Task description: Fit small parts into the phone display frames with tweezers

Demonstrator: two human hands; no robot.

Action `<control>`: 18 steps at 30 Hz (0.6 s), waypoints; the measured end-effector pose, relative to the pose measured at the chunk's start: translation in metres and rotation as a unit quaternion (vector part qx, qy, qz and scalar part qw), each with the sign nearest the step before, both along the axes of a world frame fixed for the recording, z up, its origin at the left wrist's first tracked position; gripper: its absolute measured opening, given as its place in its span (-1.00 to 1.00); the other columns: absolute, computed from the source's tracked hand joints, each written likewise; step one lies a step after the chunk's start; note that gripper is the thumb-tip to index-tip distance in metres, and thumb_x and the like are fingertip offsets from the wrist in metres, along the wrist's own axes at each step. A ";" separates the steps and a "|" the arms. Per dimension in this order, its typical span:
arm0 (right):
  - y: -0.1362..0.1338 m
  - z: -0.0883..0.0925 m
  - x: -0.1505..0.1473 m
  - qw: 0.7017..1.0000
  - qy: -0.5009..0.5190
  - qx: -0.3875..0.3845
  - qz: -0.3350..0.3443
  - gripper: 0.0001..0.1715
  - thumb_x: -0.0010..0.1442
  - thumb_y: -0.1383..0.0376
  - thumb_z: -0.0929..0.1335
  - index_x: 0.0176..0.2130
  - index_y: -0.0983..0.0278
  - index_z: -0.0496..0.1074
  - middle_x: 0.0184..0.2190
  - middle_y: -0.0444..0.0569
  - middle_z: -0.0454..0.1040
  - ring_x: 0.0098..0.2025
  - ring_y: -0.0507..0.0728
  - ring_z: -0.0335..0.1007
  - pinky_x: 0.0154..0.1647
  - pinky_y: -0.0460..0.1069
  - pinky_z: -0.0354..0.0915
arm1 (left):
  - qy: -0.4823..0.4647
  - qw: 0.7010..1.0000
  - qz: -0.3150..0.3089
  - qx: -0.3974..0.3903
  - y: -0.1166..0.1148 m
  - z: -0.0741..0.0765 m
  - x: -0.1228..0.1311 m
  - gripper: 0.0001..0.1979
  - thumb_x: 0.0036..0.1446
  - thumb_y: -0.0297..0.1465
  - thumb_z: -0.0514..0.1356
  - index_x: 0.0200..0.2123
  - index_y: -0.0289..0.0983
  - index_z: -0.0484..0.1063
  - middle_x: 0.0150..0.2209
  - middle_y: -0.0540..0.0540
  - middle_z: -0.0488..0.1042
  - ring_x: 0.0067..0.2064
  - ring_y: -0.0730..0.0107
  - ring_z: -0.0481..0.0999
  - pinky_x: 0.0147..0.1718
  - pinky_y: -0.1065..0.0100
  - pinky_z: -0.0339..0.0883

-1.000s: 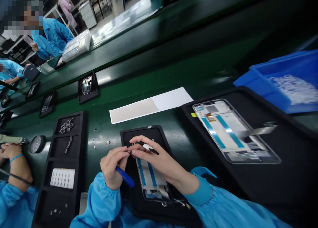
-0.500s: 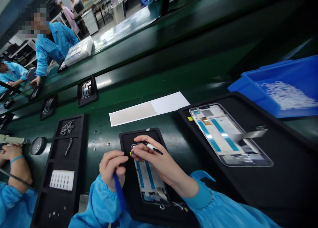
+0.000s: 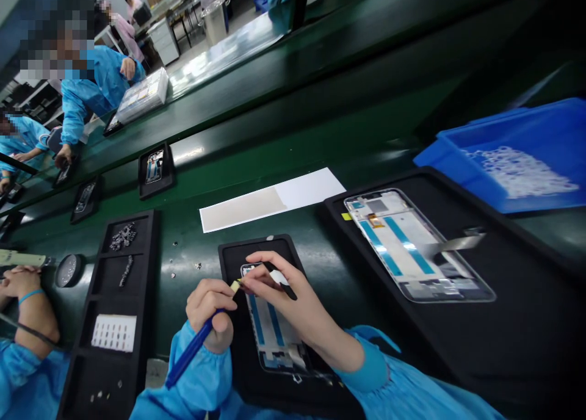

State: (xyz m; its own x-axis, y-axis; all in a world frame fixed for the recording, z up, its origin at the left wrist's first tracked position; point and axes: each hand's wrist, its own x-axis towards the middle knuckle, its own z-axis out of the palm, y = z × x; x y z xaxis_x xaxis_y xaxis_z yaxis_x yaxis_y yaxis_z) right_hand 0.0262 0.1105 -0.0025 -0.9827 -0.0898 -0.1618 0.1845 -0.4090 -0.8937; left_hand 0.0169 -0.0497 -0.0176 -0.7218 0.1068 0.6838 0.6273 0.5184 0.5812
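Note:
My left hand (image 3: 209, 313) is closed around a slim blue stick-like tool (image 3: 190, 354), whose lower end points down toward the sleeve. At its fingertips shows a small pale yellow piece (image 3: 235, 285); whether it belongs to the blue tool I cannot tell. My right hand (image 3: 286, 298) pinches close by, with a black-and-white pen-like tool (image 3: 280, 278) held between its fingers. Under both hands, an opened phone frame (image 3: 274, 328) with blue strips lies in a black tray (image 3: 240, 371). The right hand covers part of its upper end.
Right of me, a larger black tray (image 3: 517, 347) bears another phone frame (image 3: 403, 243), near a blue bin (image 3: 476, 170) of white pieces. A compartment tray (image 3: 149, 273) of small parts stands left, beside a co-worker's hands (image 3: 21, 282). A white strip (image 3: 306, 191) lies ahead.
The blue tool has swung from pointing steeply down to slanting down-left. My left hand has shifted slightly right, and the pale yellow piece shows more clearly at its fingertips.

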 end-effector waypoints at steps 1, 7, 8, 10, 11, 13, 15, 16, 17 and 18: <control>0.001 0.000 0.000 1.000 -0.008 -0.013 0.011 -0.53 0.13 0.04 0.47 -0.07 0.20 0.35 -0.32 -0.05 0.57 -0.21 0.19 0.56 -0.04 0.12 0.46 | 0.003 1.000 0.001 0.025 0.003 0.003 -0.001 -0.34 0.35 0.02 -0.14 -0.63 -0.24 0.36 -0.58 -0.05 0.43 -0.56 0.45 0.40 -0.57 0.38 0.28; 0.005 -0.005 -0.001 0.998 -0.026 -0.028 0.054 -0.57 0.13 0.10 0.48 -0.07 0.19 0.37 -0.19 -0.01 0.59 -0.13 0.19 0.55 0.04 0.12 0.41 | -0.005 0.997 -0.012 0.075 0.011 0.011 -0.004 -0.39 0.35 -0.03 -0.07 -0.63 -0.25 0.34 -0.58 -0.02 0.42 -0.56 0.47 0.39 -0.59 0.40 0.26; 0.006 -0.005 0.000 0.998 -0.022 -0.029 0.056 -0.58 0.13 0.12 0.48 -0.07 0.19 0.37 -0.19 -0.01 0.59 -0.12 0.18 0.55 0.03 0.11 0.41 | -0.008 0.997 -0.013 0.072 0.011 0.011 -0.004 -0.39 0.35 -0.03 -0.08 -0.63 -0.25 0.34 -0.58 -0.03 0.42 -0.56 0.47 0.40 -0.59 0.40 0.26; 0.006 -0.005 0.000 0.998 -0.013 -0.028 0.057 -0.57 0.12 0.14 0.48 -0.06 0.19 0.37 -0.19 -0.01 0.59 -0.11 0.18 0.55 0.02 0.10 0.41 | -0.011 0.998 -0.017 0.067 0.011 0.012 -0.003 -0.40 0.35 -0.04 -0.07 -0.62 -0.25 0.35 -0.58 -0.03 0.42 -0.56 0.47 0.40 -0.59 0.40 0.26; 0.006 -0.004 0.001 0.998 -0.011 -0.025 0.053 -0.57 0.11 0.15 0.48 -0.06 0.19 0.37 -0.19 -0.01 0.59 -0.11 0.19 0.55 0.02 0.10 0.41 | -0.012 0.997 -0.021 0.069 0.012 0.012 -0.003 -0.41 0.35 -0.05 -0.06 -0.62 -0.25 0.35 -0.57 -0.02 0.42 -0.56 0.47 0.40 -0.58 0.40 0.26; 0.006 -0.004 0.001 0.999 -0.018 -0.025 0.041 -0.59 0.11 0.14 0.49 -0.08 0.19 0.38 -0.23 -0.02 0.59 -0.13 0.19 0.55 0.02 0.11 0.41 | -0.012 0.996 -0.031 0.083 0.013 0.013 -0.002 -0.43 0.35 -0.06 -0.05 -0.60 -0.25 0.36 -0.56 -0.01 0.42 -0.55 0.48 0.39 -0.58 0.41 0.26; 0.005 -0.004 0.001 0.998 -0.037 -0.045 0.038 -0.57 0.08 0.14 0.51 -0.10 0.19 0.40 -0.27 -0.04 0.59 -0.17 0.17 0.54 0.00 0.10 0.42 | -0.003 0.994 -0.040 0.102 0.014 0.013 0.000 -0.44 0.35 -0.07 -0.04 -0.59 -0.26 0.35 -0.56 0.00 0.42 -0.55 0.49 0.39 -0.59 0.43 0.26; 0.004 -0.005 0.001 0.996 -0.048 -0.063 0.041 -0.55 0.05 0.14 0.53 -0.10 0.19 0.41 -0.28 -0.06 0.58 -0.19 0.16 0.54 -0.02 0.09 0.43 | 0.004 0.993 -0.045 0.107 0.014 0.013 0.001 -0.44 0.35 -0.07 -0.04 -0.59 -0.26 0.35 -0.55 0.00 0.43 -0.55 0.50 0.39 -0.59 0.43 0.26; 0.003 -0.006 0.001 0.994 -0.059 -0.083 0.046 -0.52 0.02 0.14 0.54 -0.10 0.19 0.42 -0.29 -0.07 0.58 -0.21 0.15 0.54 -0.04 0.08 0.44 | 0.011 0.993 -0.050 0.108 0.014 0.012 0.002 -0.44 0.36 -0.07 -0.05 -0.59 -0.25 0.35 -0.55 0.00 0.43 -0.55 0.50 0.39 -0.59 0.43 0.26; 0.003 -0.007 0.001 0.991 -0.070 -0.103 0.051 -0.50 -0.01 0.14 0.56 -0.09 0.19 0.43 -0.30 -0.08 0.57 -0.23 0.13 0.53 -0.05 0.07 0.44 | 0.016 0.993 -0.055 0.103 0.013 0.011 0.003 -0.44 0.36 -0.07 -0.05 -0.59 -0.25 0.36 -0.55 0.00 0.43 -0.55 0.49 0.39 -0.59 0.43 0.26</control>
